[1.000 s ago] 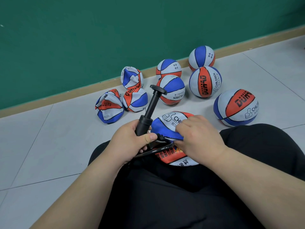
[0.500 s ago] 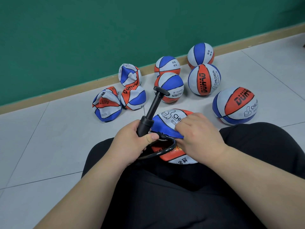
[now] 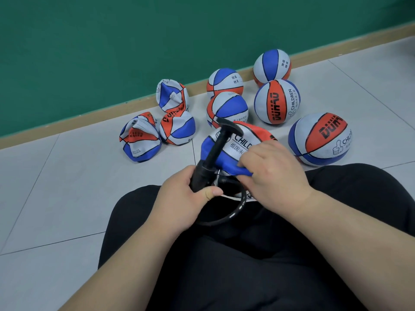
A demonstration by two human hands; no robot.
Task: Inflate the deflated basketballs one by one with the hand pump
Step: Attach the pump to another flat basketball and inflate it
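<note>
left hand [image 3: 186, 194]: grips barrel of hand pump [image 3: 211, 158], handle tilted up and away | right hand [image 3: 274, 173]: pinches blue fold of deflated basketball [image 3: 242, 140] on lap [image 3: 247, 265], beside pump | hose [image 3: 224, 217]: curls from pump across lap | floor [image 3: 67, 176]: crumpled balls [image 3: 139, 142] and round balls [image 3: 276, 102] grouped near wall edge

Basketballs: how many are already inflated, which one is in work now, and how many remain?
Done: five round balls. In hand: the limp ball on the lap, pinched by the right hand, while the left hand grips the pump. Left: that ball plus three crumpled balls on the floor.
</note>
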